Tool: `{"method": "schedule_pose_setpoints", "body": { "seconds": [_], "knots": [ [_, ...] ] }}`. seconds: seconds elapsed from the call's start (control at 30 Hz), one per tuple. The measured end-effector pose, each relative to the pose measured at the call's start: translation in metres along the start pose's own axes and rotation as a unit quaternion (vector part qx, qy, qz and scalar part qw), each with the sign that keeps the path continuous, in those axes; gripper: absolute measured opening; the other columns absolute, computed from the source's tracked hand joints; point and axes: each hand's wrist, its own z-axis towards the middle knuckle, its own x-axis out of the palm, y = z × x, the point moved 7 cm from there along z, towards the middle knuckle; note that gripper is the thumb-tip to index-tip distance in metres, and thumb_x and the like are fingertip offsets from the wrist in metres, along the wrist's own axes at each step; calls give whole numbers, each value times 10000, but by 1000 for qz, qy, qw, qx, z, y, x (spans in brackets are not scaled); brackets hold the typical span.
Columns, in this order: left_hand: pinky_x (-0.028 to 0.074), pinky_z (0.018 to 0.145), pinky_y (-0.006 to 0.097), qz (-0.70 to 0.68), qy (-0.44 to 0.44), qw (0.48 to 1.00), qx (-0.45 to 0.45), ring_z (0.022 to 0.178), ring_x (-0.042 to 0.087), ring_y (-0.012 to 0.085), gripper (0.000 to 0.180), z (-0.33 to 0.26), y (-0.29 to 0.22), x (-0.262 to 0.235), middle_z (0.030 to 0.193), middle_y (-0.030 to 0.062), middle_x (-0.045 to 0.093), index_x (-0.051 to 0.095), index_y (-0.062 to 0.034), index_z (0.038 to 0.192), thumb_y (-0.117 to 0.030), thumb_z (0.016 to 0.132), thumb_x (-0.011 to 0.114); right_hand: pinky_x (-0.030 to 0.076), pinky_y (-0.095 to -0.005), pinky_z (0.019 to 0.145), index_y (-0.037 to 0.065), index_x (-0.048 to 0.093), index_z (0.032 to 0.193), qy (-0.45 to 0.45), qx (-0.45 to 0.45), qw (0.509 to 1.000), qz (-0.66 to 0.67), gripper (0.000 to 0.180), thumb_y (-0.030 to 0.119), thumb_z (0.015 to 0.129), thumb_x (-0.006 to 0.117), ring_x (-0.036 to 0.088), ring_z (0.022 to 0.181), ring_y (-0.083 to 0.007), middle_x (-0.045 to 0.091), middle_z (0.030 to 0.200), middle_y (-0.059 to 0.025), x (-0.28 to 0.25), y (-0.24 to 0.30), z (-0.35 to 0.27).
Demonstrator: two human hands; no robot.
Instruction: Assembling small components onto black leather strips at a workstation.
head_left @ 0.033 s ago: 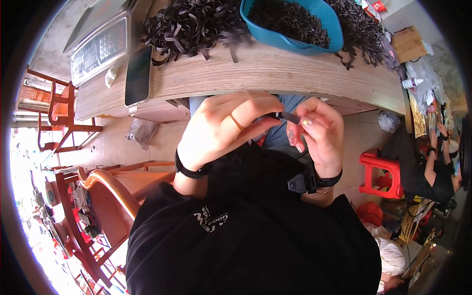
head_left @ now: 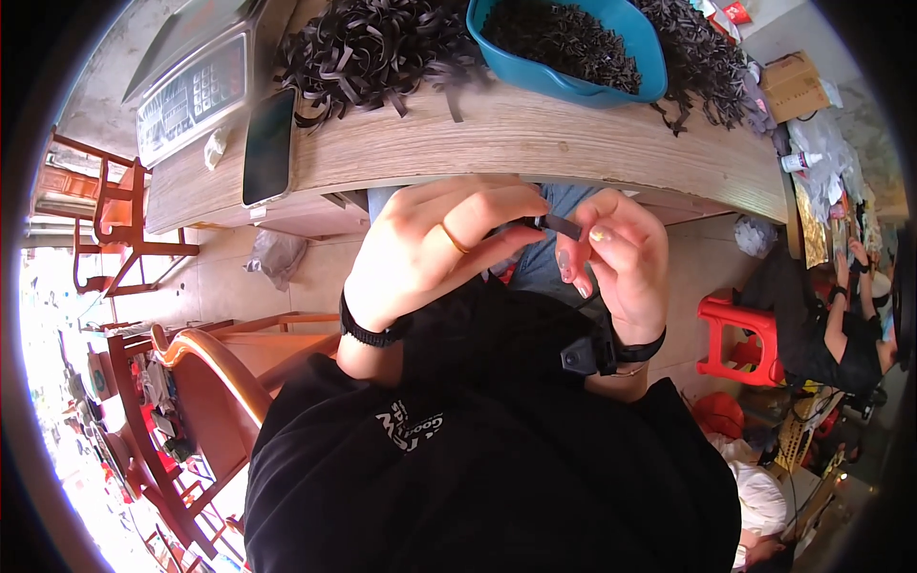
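Observation:
In front of my lap, my left hand (head_left: 444,239) is closed, with its thumb and fingertips pinching a short, flat black strip (head_left: 562,227). Part of the strip is hidden behind those fingers. My right hand (head_left: 623,253) is curled around the other end, thumb and fingers close against it. Beyond my hands, on the table, lies a loose pile of long black strips (head_left: 377,57). A teal plastic basin (head_left: 573,91) beside it holds many short black pieces (head_left: 564,43).
On the wooden table (head_left: 430,143) are a digital scale (head_left: 196,100), a phone (head_left: 268,153) and another black heap (head_left: 702,72) right of the basin. A red stool (head_left: 740,334) stands to my right, a wooden chair (head_left: 215,382) to my left. Another person (head_left: 841,334) sits at far right.
Very little differs. My right thumb has drawn back slightly from the strip's end, and my left fingers have shifted a touch to the left.

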Motion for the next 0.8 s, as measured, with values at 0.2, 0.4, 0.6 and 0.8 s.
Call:
{"method": "schedule_pose_setpoints", "body": {
  "seconds": [0.2, 0.4, 0.6, 0.8],
  "knots": [
    [547, 701, 321, -21, -14, 1000, -7, 857, 672, 269, 355, 1, 1, -3, 902, 133, 678, 599, -17, 957, -19, 643, 766, 407, -198, 464, -44, 564, 1036, 36, -11, 999, 8, 190, 72, 887, 541, 558, 598, -120, 608, 766, -105, 5, -6, 8],
    [544, 696, 319, -10, 7, 1000, 11, 852, 671, 272, 369, -1, -1, 1, 923, 133, 675, 593, -15, 967, -15, 639, 764, 380, -182, 458, -49, 599, 1013, 15, 16, 1000, 4, 211, 102, 868, 619, 506, 554, -65, 607, 751, -69, 6, -18, 7],
    [542, 693, 311, -11, -9, 999, -51, 809, 671, 248, 370, 1, 7, 0, 884, 117, 673, 595, -16, 940, -8, 619, 779, 297, -164, 468, -12, 631, 934, -44, -27, 998, -39, 146, 115, 862, 640, 412, 542, -3, 584, 709, 5, -1, -13, 8],
    [528, 659, 313, -6, -23, 998, -65, 750, 651, 235, 324, -1, 14, -2, 859, 89, 661, 606, -32, 934, -42, 652, 764, 348, -144, 559, -7, 620, 911, -52, -37, 998, -16, 110, 79, 851, 652, 472, 635, -2, 598, 753, 7, -3, -12, 10]
  ]
}}
